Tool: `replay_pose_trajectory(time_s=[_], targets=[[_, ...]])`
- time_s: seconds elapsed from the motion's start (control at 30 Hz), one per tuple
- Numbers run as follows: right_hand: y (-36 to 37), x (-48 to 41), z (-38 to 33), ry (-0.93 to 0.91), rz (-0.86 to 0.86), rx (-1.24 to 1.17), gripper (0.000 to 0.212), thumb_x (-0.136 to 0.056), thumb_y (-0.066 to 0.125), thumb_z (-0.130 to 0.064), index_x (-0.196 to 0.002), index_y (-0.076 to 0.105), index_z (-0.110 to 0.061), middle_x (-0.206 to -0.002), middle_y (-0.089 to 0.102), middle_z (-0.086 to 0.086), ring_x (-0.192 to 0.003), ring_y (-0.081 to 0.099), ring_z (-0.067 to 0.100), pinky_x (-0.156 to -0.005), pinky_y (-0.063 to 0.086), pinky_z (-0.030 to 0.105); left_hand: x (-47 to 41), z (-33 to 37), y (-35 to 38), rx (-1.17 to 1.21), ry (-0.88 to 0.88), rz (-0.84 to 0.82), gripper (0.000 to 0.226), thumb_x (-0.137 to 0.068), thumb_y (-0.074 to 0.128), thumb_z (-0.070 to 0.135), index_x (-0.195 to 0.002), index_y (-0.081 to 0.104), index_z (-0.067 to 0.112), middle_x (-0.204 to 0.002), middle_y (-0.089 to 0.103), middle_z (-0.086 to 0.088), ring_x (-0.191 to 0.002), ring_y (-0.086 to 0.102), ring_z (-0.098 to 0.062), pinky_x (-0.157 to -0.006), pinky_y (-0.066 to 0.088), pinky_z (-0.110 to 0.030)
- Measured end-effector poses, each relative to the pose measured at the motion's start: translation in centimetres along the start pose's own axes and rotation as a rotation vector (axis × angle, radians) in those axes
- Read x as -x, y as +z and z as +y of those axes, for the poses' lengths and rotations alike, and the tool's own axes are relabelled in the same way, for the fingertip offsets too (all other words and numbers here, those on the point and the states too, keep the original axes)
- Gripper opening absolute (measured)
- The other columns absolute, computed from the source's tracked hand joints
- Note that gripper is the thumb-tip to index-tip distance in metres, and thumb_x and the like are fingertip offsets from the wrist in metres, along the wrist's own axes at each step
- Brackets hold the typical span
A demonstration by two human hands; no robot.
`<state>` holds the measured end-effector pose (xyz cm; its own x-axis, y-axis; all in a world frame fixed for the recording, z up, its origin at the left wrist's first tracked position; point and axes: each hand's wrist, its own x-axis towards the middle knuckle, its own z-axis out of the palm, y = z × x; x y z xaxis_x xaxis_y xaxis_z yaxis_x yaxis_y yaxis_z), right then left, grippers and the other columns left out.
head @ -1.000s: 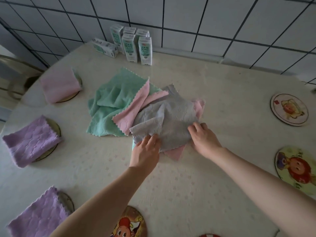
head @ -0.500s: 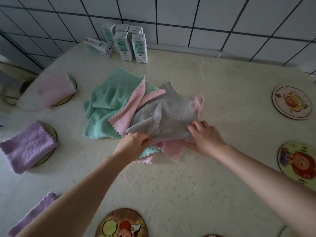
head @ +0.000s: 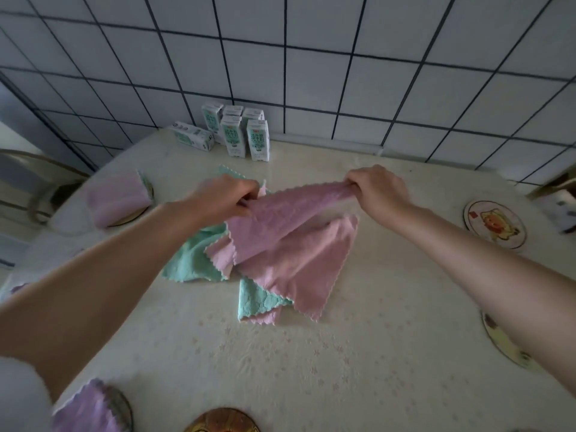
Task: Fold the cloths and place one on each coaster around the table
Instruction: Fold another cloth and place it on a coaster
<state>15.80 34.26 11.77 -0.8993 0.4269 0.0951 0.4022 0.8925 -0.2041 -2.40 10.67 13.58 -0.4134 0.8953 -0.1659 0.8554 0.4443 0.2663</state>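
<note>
Head view: a pink cloth (head: 280,213) is stretched in the air at the centre of the frame, above the table (head: 311,353). The left hand (head: 227,194) pinches one top corner and the right hand (head: 378,187) grips the other, both closed tight on the fabric, so that the scalloped top edge runs taut between them and the rest hangs down.

Below it lies a loose pile: another pink cloth (head: 299,275) spread flat, and a green cloth (head: 193,260) showing left of centre and again just under the pile.

At the left of the frame a folded pink cloth (head: 117,198) lies on a coaster (head: 149,192). At the lower left a folded purple cloth (head: 85,410) covers part of another coaster (head: 120,406).

Bare picture coasters sit at the right (head: 494,224), lower right (head: 501,341) and bottom centre (head: 221,420).

Milk cartons (head: 237,132) stand at the upper centre against the tiled wall (head: 311,57), one lying on its side.
</note>
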Motion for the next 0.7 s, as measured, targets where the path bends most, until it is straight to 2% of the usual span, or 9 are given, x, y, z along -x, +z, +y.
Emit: replay_pose_trajectory(time_s=[0.13, 0.27, 0.4, 0.5, 0.6, 0.7], targets=[[-5.0, -1.1, -1.4, 0.006, 0.109, 0.005, 0.026, -0.092, 0.041, -0.016, -0.099, 0.063, -0.027, -0.095, 0.066, 0.003, -0.095, 0.057, 0.029, -0.075, 0.049, 0.041, 0.3, -0.9, -4.6, 0.013, 0.016, 0.255, 0.011, -0.081, 0.068, 0.005, -0.092, 0.065, 0.007, -0.086, 0.068, -0.009, -0.081, 0.065, -0.025, -0.069, 0.044, -0.029], [-9.3, 0.2, -3.4, -0.002, 0.261, -0.042, 0.029, -0.091, 0.038, -0.011, -0.100, 0.064, -0.022, -0.098, 0.066, 0.005, -0.096, 0.055, 0.029, -0.076, 0.049, 0.042, 2.5, -0.8, -8.0, 0.031, -0.007, 0.513, 0.011, -0.086, 0.064, 0.013, -0.097, 0.066, 0.011, -0.092, 0.071, -0.010, -0.084, 0.066, -0.026, -0.073, 0.053, -0.037], [-11.9, 4.1, -5.2, -0.032, 0.423, -0.061, 0.023, -0.096, 0.042, -0.019, -0.104, 0.064, -0.017, -0.103, 0.065, 0.003, -0.101, 0.051, 0.025, -0.074, 0.047, 0.037, 6.3, 1.3, -8.8, 0.092, 0.018, 0.702, 0.011, -0.085, 0.059, 0.007, -0.094, 0.065, 0.009, -0.086, 0.070, -0.011, -0.076, 0.064, -0.024, -0.069, 0.050, -0.031], [-11.5, 8.4, -5.8, -0.077, 0.471, -0.058, 0.015, -0.093, 0.054, -0.023, -0.098, 0.065, -0.013, -0.097, 0.067, 0.005, -0.096, 0.054, 0.026, -0.072, 0.046, 0.035, 10.1, 2.4, -7.0, 0.154, 0.005, 0.762, 0.009, -0.086, 0.057, 0.006, -0.090, 0.064, 0.008, -0.072, 0.063, -0.005, -0.063, 0.059, -0.019, -0.061, 0.046, -0.026], [-8.8, 13.4, -5.9, -0.082, 0.443, -0.091, 0.010, -0.089, 0.062, -0.018, -0.095, 0.065, -0.010, -0.093, 0.067, 0.009, -0.089, 0.059, 0.029, -0.070, 0.049, 0.036, 13.8, 2.5, -3.0, 0.149, 0.010, 0.746, 0.008, -0.084, 0.062, 0.003, -0.090, 0.066, 0.005, -0.075, 0.066, -0.004, -0.065, 0.061, -0.018, -0.062, 0.043, -0.023], [-4.8, 18.8, -6.4, -0.067, 0.322, -0.173, 0.009, -0.087, 0.062, -0.012, -0.095, 0.065, -0.011, -0.092, 0.068, 0.009, -0.082, 0.063, 0.029, -0.068, 0.049, 0.035, 18.1, 2.3, 2.8, 0.198, 0.004, 0.678, 0.011, -0.079, 0.068, 0.000, -0.088, 0.067, 0.007, -0.079, 0.071, -0.006, -0.069, 0.065, -0.021, -0.064, 0.051, -0.030]])
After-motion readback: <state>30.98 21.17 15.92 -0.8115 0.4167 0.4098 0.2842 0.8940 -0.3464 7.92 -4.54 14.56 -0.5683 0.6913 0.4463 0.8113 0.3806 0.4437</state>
